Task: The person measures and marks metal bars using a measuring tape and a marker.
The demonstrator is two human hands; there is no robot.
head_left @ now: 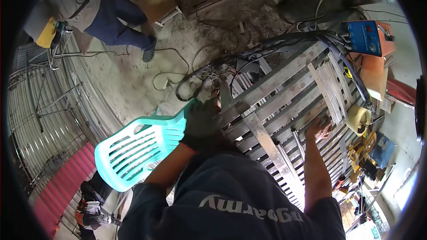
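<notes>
A grey metal frame [275, 93] of flat bars and slats lies in front of me, tilted from lower right to upper left. My left hand [202, 122], in a dark glove, grips the frame's near left end, next to a turquoise plastic chair [138, 146]. My right hand [318, 129], bare, is curled over a flat bar in the middle of the frame, beside a bundle of loose pale metal strips [331, 86]. My dark shirt fills the bottom of the view.
Another person [89, 9] stands at the top left on the concrete floor. A blue welding machine [367, 38] with black cables [213, 69] sits at the top right. A tape roll [358, 118] and tools lie at the right. Metal grilles [40, 106] and a red sheet [62, 186] are on the left.
</notes>
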